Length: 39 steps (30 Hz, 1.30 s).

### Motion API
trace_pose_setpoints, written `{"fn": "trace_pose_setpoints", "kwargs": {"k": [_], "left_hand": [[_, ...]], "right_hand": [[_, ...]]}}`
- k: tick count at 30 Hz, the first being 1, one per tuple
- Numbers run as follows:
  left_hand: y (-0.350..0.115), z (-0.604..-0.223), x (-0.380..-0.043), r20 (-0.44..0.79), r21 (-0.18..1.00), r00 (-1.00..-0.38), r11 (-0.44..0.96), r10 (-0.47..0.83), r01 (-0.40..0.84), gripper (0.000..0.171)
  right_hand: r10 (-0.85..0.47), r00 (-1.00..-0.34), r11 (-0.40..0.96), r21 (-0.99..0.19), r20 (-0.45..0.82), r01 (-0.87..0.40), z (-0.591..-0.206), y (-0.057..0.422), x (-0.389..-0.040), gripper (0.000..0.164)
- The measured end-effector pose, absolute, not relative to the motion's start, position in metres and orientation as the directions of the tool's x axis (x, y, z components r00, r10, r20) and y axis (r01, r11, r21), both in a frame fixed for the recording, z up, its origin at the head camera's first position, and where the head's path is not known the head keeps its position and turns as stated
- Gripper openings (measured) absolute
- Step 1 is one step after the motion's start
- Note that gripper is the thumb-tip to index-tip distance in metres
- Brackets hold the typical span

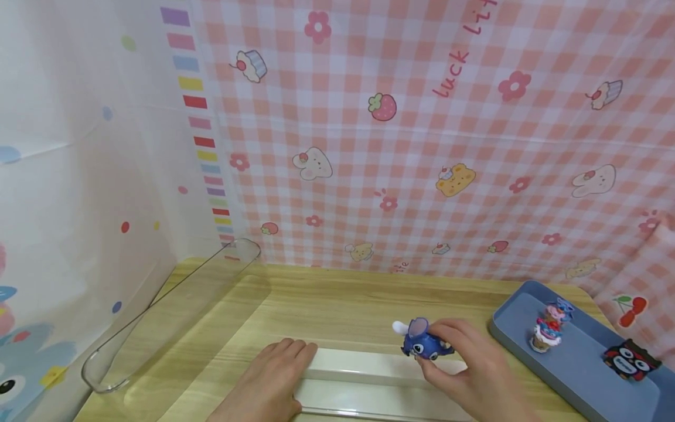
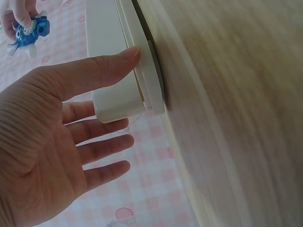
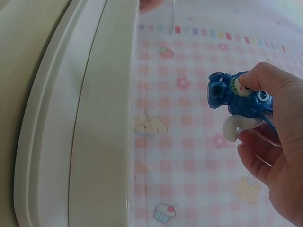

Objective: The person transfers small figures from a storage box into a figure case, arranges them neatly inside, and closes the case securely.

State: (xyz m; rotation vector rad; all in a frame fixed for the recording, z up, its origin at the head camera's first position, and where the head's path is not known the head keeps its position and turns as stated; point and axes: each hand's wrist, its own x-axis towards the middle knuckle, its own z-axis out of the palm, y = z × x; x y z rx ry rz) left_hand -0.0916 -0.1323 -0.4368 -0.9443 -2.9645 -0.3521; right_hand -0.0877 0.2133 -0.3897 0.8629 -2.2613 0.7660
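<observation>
My right hand [image 1: 477,369] pinches a small blue Stitch figurine [image 1: 424,346] between thumb and fingers, holding it above a white two-step display base [image 1: 364,395]. The figurine has big ears and a white part sticking out at one side; in the right wrist view the blue figurine [image 3: 248,104] is tilted on its side. At the base's left end, my left hand [image 1: 274,375] grips it. In the left wrist view the thumb of the left hand [image 2: 57,127] presses the front edge, while the fingers reach behind the base [image 2: 113,97].
A clear plastic cover [image 1: 174,316] stands at the left on the wood-grain table [image 1: 316,287]. A blue-grey tray [image 1: 548,375] at the right holds ice-cream-like figurines [image 1: 545,337] and a dark owl figure [image 1: 630,360]. Patterned cloth [image 1: 343,129] hangs behind.
</observation>
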Motion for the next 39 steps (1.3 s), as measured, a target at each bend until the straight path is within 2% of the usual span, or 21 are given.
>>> {"fn": "trace_pose_setpoints", "kwargs": {"k": [7, 14, 20, 27, 33, 39], "left_hand": [[-0.132, -0.435, -0.091, 0.071, 0.208, -0.818, 0.794, 0.57, 0.571, 0.075], [-0.131, -0.434, -0.092, 0.074, 0.214, -0.819, 0.793, 0.569, 0.571, 0.075], [-0.131, -0.434, -0.092, 0.061, 0.231, -0.829, 0.8, 0.557, 0.554, 0.076], [-0.131, -0.435, -0.094, 0.052, 0.236, -0.827, 0.798, 0.559, 0.554, 0.078], [-0.131, -0.436, -0.093, 0.055, 0.246, -0.827, 0.795, 0.559, 0.554, 0.078], [-0.131, -0.435, -0.094, 0.047, 0.245, -0.827, 0.796, 0.561, 0.554, 0.08]], "right_hand": [[-0.411, -0.592, 0.561, -0.319, 0.694, -0.764, -0.392, 0.195, -0.09, 0.038], [-0.423, -0.499, 0.482, -0.278, 0.756, -0.831, -0.398, 0.175, -0.094, 0.034], [-0.43, -0.477, 0.428, -0.292, 0.767, -0.855, -0.405, 0.159, -0.096, 0.03], [-0.467, -0.5, 0.446, -0.295, 0.729, -0.845, -0.413, 0.146, -0.091, 0.027], [-0.506, -0.52, 0.453, -0.3, 0.688, -0.839, -0.419, 0.136, -0.088, 0.045], [-0.527, -0.536, 0.453, -0.315, 0.66, -0.834, -0.425, 0.129, -0.086, 0.048]]}}
